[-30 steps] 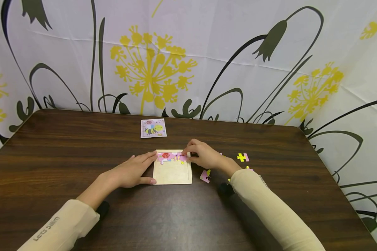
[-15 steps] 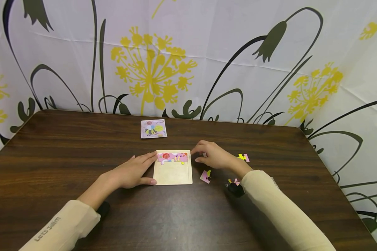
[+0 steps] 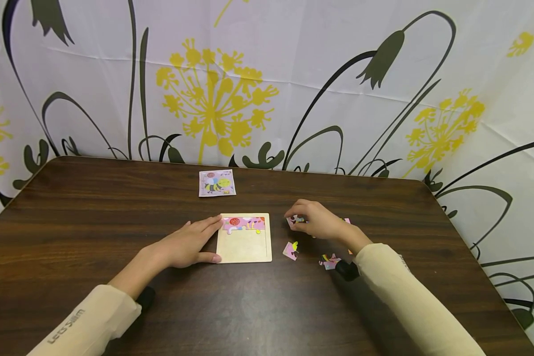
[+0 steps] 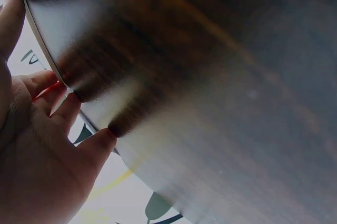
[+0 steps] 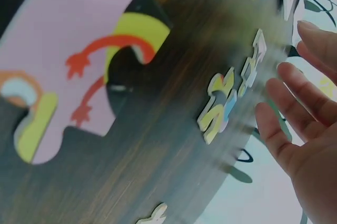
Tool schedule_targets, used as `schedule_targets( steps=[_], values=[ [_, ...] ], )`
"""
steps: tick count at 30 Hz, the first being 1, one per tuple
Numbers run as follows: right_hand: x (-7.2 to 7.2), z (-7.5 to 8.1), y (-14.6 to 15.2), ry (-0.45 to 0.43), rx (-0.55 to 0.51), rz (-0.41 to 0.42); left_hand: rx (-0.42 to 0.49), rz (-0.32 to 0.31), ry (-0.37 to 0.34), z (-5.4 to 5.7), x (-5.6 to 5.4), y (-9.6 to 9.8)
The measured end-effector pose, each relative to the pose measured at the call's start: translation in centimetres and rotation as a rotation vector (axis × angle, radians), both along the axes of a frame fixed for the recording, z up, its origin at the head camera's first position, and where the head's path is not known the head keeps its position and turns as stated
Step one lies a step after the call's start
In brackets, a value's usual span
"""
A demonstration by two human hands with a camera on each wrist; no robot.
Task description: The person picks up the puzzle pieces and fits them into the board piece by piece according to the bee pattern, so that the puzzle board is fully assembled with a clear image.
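Observation:
A pale wooden puzzle tray [image 3: 242, 248] lies flat on the table, with joined pink puzzle pieces [image 3: 249, 224] in a row along its top. My left hand [image 3: 178, 246] rests at the tray's left edge, thumb at the lower corner and fingers at the upper one. In the left wrist view those fingers [image 4: 66, 110] are stretched out. Right of the tray, my right hand [image 3: 318, 221] hovers over a pink and dark puzzle piece [image 3: 295, 219], partly hidden under the fingers. The right wrist view shows its fingers [image 5: 297, 103] loosely spread, apart from the pieces near them.
A loose corner piece [image 3: 290, 250] lies between tray and right hand. Another piece [image 3: 330, 261] sits by the black wrist camera [image 3: 348, 271], and one more [image 3: 348, 220] peeks out behind the wrist. A bee picture card [image 3: 217, 183] lies farther back, before the flowered cloth [image 3: 320, 64].
My right hand has withdrawn from the tray's upper right corner, moving right to a loose piece. An orange-marked piece now shows in that corner. My left hand has stayed put.

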State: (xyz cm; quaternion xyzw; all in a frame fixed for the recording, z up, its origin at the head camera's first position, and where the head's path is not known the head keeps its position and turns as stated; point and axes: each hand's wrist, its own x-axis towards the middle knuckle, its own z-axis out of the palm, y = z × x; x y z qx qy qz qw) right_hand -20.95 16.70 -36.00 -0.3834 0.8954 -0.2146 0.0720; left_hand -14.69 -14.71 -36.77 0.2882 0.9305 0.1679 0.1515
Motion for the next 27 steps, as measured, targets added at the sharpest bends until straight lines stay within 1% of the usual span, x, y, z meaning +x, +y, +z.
schedule_targets(
  steps=[6,13,21,27],
  values=[
    [0.0,0.0,0.4,0.006,0.031,-0.040,0.008,-0.002,0.006,0.1,0.1,0.0],
    [-0.1,-0.4,0.9,0.034,0.020,-0.035,0.003,0.000,0.007,0.1,0.1,0.0],
    [-0.5,-1.3,1.5,0.013,0.023,-0.062,0.003,-0.004,0.008,0.2,0.1,0.0],
    [-0.6,-1.4,1.5,0.006,0.017,-0.082,0.002,-0.005,0.010,0.1,0.0,0.0]
  ],
)
